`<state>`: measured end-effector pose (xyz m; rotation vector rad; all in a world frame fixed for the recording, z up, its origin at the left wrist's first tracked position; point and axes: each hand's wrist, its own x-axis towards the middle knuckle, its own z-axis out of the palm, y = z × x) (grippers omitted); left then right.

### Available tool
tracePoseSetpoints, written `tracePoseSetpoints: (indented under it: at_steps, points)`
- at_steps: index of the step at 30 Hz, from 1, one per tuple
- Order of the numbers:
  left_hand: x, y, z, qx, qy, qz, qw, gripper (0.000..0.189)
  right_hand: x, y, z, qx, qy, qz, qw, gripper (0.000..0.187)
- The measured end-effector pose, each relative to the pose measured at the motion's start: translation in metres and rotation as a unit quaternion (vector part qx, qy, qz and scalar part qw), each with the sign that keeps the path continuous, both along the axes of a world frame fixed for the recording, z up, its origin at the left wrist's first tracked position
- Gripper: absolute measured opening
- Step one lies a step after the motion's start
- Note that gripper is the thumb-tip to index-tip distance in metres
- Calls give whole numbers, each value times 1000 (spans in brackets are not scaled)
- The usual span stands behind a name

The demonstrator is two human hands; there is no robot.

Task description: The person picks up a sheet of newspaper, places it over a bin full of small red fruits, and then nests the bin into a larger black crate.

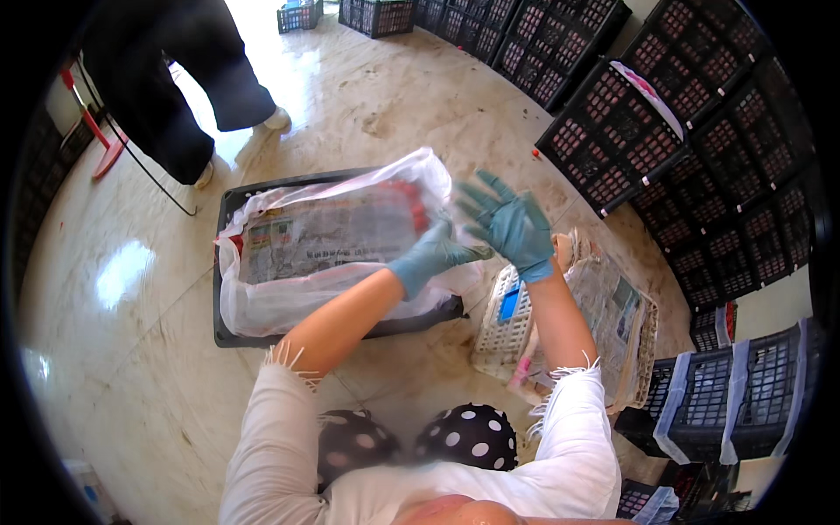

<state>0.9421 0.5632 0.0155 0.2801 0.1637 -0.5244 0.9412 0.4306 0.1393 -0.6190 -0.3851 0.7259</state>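
A black plastic crate [226,315] sits on the floor before me, lined with thin white plastic film [252,308]. Newspaper sheets [315,230] cover most of its inside, and red round produce [415,200] shows blurred through the film at the far right corner. Over the crate's right end is my left hand [430,256] in a blue-green glove; its fingertips are blurred, so whether they pinch the film is unclear. My right hand [515,226], gloved alike, is just right of the liner with fingers spread and nothing visible in it.
Beside my right forearm stands a white plastic basket [502,335] with newspaper. Stacked black crates [656,144] line the right side. A taped black crate [709,394] is at lower right. A person [177,79] stands at upper left, near a thin hooked rod [157,184].
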Motion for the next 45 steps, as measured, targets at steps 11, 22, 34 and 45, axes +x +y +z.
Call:
tracePoseSetpoints:
  at_steps: [11, 22, 34, 45]
  points:
    - [-2, 1, 2, 503, -249, 187, 806, 34, 64, -34, -65, -561, -306, -44, 768, 38]
    - [-8, 10, 32, 576, -298, 103, 754, 19, 62, 6, -46, -483, -423, -88, 762, 36]
    - [0, 43, 69, 870, -464, -44, 164, 26, 38, 26, -31, -544, -711, -132, 425, 9]
    - [-85, 166, 129, 803, -418, 39, 423, 96, -74, 9, 31, -414, -262, 66, 869, 11]
